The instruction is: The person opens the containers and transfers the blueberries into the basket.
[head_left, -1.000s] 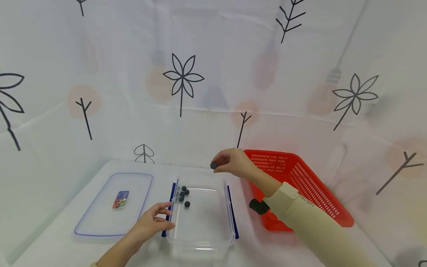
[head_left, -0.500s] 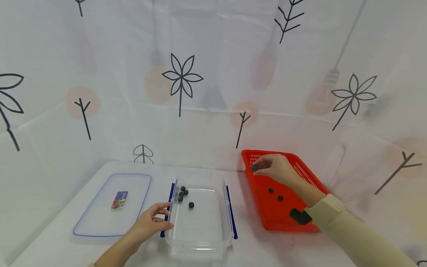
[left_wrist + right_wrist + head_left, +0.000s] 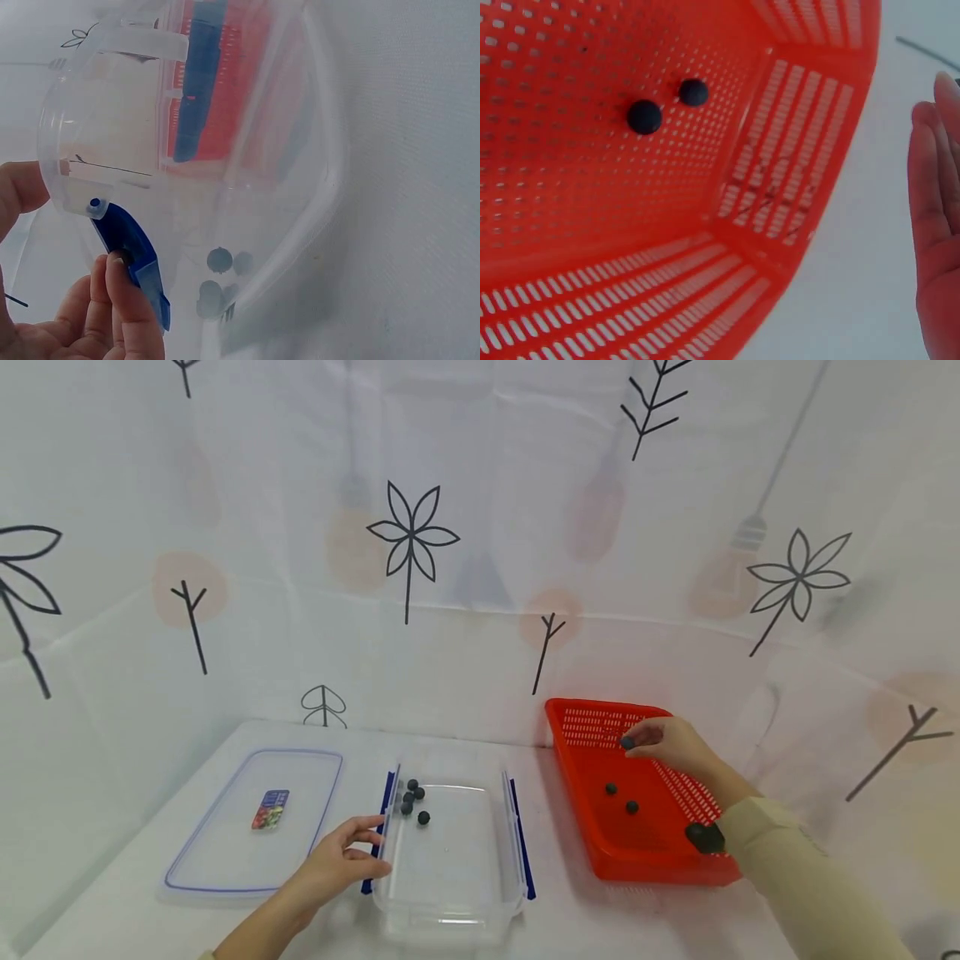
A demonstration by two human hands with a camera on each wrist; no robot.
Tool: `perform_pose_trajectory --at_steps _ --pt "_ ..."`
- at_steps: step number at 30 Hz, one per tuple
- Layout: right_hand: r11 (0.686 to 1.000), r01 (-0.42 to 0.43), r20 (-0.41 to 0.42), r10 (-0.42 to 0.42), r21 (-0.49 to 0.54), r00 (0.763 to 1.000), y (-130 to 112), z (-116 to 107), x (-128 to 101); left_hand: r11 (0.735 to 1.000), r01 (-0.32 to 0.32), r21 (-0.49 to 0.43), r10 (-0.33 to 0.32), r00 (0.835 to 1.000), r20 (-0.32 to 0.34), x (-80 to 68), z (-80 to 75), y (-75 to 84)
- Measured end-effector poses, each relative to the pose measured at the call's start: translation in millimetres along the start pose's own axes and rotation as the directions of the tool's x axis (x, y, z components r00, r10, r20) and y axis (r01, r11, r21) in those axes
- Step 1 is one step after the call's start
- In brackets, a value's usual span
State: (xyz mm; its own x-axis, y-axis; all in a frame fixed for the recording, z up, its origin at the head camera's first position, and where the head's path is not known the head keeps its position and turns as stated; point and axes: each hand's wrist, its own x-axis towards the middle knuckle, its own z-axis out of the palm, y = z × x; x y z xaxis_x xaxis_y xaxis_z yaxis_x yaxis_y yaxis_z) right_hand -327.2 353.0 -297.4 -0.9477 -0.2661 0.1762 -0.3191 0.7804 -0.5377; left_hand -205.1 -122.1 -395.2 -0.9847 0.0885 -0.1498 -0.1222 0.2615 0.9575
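In the head view my right hand [image 3: 670, 746] pinches a dark blueberry [image 3: 627, 743] between thumb and fingertips, above the red plastic basket [image 3: 585, 827]. Two more dark blueberries [image 3: 644, 117] lie on the basket's perforated floor. At the right edge of the right wrist view part of that hand shows; the held blueberry is hidden there. My left hand [image 3: 337, 856] holds the left side of a clear plastic food container [image 3: 457, 852], its curled fingers against a hanging blue latch [image 3: 135, 251]. Several blueberries [image 3: 408, 797] sit inside, mostly at the container's far left.
A clear lid [image 3: 225, 852] with a blue edge and a colourful label lies left of the container. Another blue latch [image 3: 522, 839] hangs at the container's right side. Behind the white table stands a white cloth [image 3: 480, 668] with plant drawings.
My right hand has carried the blueberry rightward from above the container to over the basket. One loose blueberry in the container has shifted slightly. The left hand stays in place.
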Motion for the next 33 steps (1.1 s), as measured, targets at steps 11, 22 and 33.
perform_pose_trajectory --at_steps 11,22,33 --pt "0.995 -0.094 0.121 0.091 0.023 0.988 40 7 -2 1.0 -0.015 -0.01 0.015 1.0 0.025 0.3 -0.2 -0.6" --pt "0.986 -0.104 0.095 0.092 0.132 0.991 55 11 -6 1.0 -0.011 -0.012 0.011 1.0 0.013 1.0 0.4 0.2" --pt "0.958 -0.113 -0.041 0.128 0.264 0.991 11 8 -8 1.0 -0.008 -0.018 0.008 1.0 0.009 -0.3 -0.4 -0.3"
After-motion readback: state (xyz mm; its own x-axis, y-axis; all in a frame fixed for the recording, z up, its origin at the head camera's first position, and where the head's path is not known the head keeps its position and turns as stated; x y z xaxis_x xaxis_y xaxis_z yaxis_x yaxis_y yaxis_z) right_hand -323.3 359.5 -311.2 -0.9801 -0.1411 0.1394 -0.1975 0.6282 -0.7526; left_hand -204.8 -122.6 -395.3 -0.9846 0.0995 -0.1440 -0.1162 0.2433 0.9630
